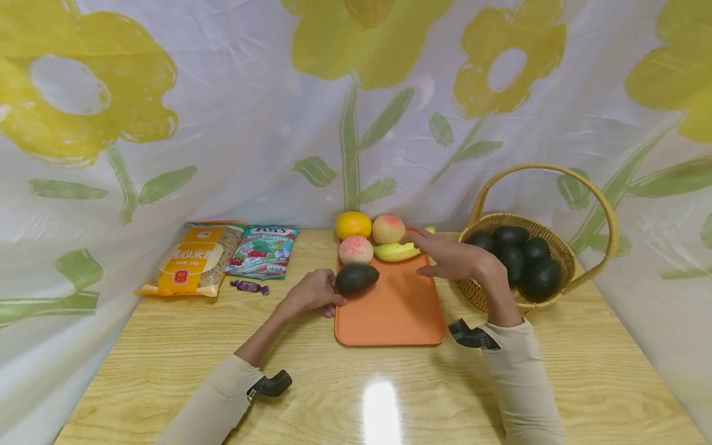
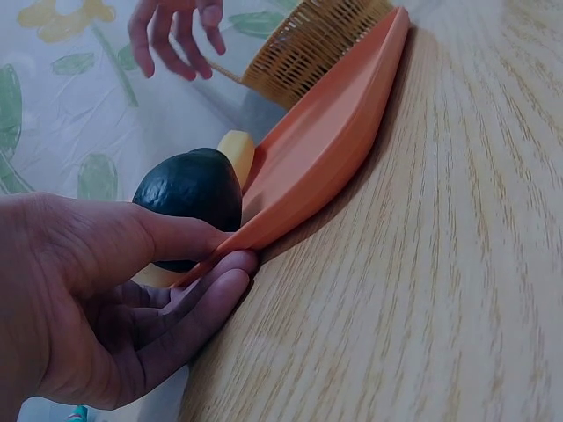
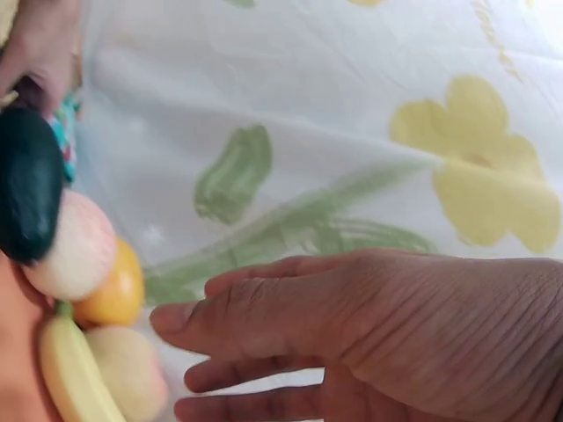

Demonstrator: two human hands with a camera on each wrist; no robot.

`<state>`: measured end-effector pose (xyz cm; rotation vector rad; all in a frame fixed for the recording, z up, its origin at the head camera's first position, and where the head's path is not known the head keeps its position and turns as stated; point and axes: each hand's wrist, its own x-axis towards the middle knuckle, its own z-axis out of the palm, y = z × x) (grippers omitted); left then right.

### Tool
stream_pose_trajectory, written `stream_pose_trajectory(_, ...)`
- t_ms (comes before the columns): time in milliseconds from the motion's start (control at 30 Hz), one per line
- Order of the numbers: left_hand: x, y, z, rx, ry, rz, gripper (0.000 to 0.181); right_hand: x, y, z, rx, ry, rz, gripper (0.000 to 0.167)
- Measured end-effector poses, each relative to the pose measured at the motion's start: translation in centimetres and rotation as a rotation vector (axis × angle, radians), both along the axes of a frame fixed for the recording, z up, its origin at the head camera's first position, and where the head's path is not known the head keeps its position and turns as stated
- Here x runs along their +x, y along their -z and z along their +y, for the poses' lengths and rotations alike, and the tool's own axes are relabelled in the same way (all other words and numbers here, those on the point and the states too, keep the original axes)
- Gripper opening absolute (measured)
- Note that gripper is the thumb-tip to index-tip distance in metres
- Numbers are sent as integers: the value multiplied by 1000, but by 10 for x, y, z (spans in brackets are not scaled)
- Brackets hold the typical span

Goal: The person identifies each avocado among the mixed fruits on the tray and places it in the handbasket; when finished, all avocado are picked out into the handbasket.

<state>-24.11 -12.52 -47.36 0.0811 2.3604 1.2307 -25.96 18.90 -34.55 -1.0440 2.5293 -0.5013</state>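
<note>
My left hand (image 1: 318, 293) pinches the left rim of an orange tray (image 1: 389, 327); in the left wrist view its thumb is above the rim and the fingers below. Right beside that thumb, a dark green avocado (image 1: 356, 279) lies on the tray. Behind it are a speckled pinkish peach (image 1: 356, 250), another peach (image 1: 388, 229), an orange (image 1: 353, 225) and a yellow banana (image 1: 396, 251). Over the tray's right side my right hand (image 1: 453, 254) hovers with its fingers apart, holding nothing. It partly covers the banana in the head view.
A wicker basket (image 1: 568, 254) with a tall handle holds several dark avocados (image 1: 542, 278) at the right. On the left lie a yellow grain bag (image 1: 191, 259), a green Fox's candy bag (image 1: 264, 251) and a purple wrapped candy (image 1: 250, 287). A flowered cloth (image 1: 250, 154) hangs behind the table.
</note>
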Motion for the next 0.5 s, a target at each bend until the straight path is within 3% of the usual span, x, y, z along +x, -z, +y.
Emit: stream_pose_trajectory(500, 0, 0, 2, 2, -5, 12, 34, 3, 29, -56, -4, -176, 52, 59)
